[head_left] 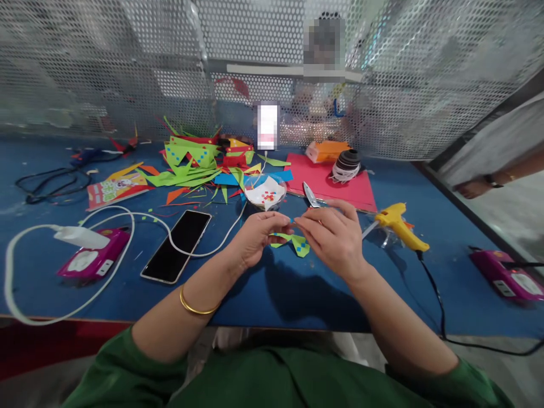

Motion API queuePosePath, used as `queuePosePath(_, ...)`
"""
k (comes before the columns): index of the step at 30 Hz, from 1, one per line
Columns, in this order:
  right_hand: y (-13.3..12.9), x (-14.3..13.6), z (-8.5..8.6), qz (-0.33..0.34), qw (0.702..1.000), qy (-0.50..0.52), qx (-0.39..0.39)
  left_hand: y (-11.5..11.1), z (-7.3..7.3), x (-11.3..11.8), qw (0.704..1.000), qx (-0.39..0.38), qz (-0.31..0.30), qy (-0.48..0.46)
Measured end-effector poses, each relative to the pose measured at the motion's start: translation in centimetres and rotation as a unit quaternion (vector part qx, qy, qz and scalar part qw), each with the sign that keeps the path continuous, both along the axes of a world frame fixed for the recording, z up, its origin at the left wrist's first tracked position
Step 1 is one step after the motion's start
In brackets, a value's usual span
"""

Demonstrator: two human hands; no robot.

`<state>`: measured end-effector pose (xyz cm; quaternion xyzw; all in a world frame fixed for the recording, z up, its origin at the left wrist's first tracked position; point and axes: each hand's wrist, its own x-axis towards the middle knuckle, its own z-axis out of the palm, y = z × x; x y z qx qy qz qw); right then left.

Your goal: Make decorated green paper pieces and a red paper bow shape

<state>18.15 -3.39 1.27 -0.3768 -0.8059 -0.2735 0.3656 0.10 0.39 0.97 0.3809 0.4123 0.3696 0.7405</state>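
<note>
My left hand [257, 238] and my right hand [335, 238] meet over the middle of the table, fingertips closed in a pinch. Between them shows a tiny blue paper piece [292, 220], gripped from both sides. Just beneath lies a green paper cutout [301, 247] dotted with blue squares, partly hidden by my fingers. A clear bowl [251, 199] beyond my left hand holds white paper with small red and orange bits. Scissors [310, 195] lie behind my right hand, their handles mostly covered by it.
To the right are a yellow glue gun [397, 225] with a black cord and a purple power strip [505, 275]. A phone [176, 246], white cable and another purple strip [96, 255] lie left. Green paper scraps [187, 177], red sheets [357, 192] and a black spool [348, 161] sit behind.
</note>
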Motion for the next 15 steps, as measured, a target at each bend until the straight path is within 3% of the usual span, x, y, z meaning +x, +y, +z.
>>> queuePosePath(6,-0.4,0.8,0.2,0.030,0.995,-0.087,0.028,-0.1,0.2,0.0,0.998,-0.023,-0.063,0.020)
queuePosePath(10,-0.5,1.1,-0.2,0.027,0.992,-0.113,-0.039,0.0,0.1,-0.1,0.994,-0.013,-0.105,0.043)
queuePosePath(15,-0.2,1.2,-0.9,0.066,0.991,-0.066,-0.101,0.3,0.0,-0.1,0.991,-0.034,-0.107,0.074)
